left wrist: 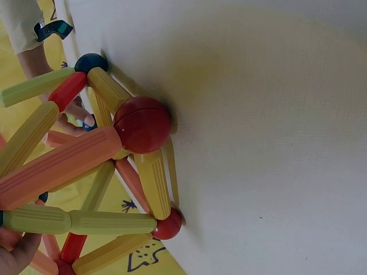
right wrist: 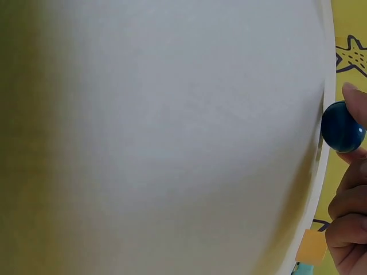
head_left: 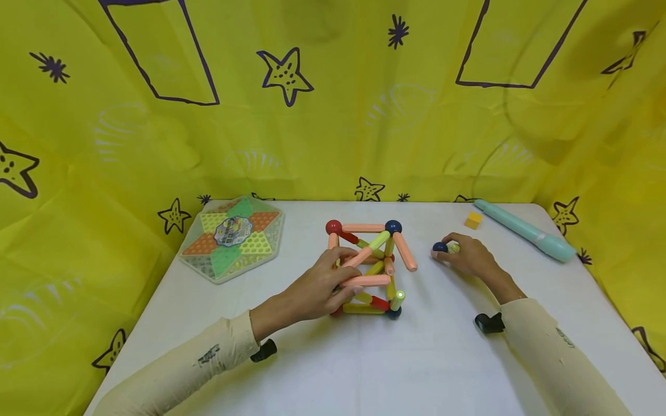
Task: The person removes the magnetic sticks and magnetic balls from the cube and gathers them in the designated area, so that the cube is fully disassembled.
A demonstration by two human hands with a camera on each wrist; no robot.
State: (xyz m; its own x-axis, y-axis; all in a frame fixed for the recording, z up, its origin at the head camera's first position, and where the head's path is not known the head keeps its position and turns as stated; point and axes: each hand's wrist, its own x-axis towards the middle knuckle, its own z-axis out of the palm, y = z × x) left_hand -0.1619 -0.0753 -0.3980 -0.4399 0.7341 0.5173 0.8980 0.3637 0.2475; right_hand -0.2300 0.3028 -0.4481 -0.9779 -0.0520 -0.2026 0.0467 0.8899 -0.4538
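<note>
- Two pale sleeves (head_left: 179, 364), nearest the camera, reach in from the bottom corners over a white surface (head_left: 322, 378); one black device (head_left: 264, 351) shows beneath each wrist.
- One left grip (head_left: 317, 286), at centre, has its fingers curled round the left side of a toy frame (head_left: 366, 281), with the thumb along a pink rod.
- One frame, built of pink, yellow, green and red rods joined by balls, stands just right of and partly behind that grip. Its top shows one red ball (head_left: 333, 227) and one navy ball (head_left: 393, 227); the hand hides some joints, so a full ball count cannot be told.
- One right grip (head_left: 470, 257), apart from the frame on its right, is clamped on one loose blue ball (head_left: 439, 247) at its fingertips; one pale green rod end (head_left: 454, 248) shows beside it.
- One yellow-orange block (head_left: 473, 220) and one teal tube (head_left: 525, 231) lie beyond the right grip.
- One hexagonal game case (head_left: 232, 240) lies far left.
- One yellow patterned curtain (head_left: 333, 133) hangs behind.
</note>
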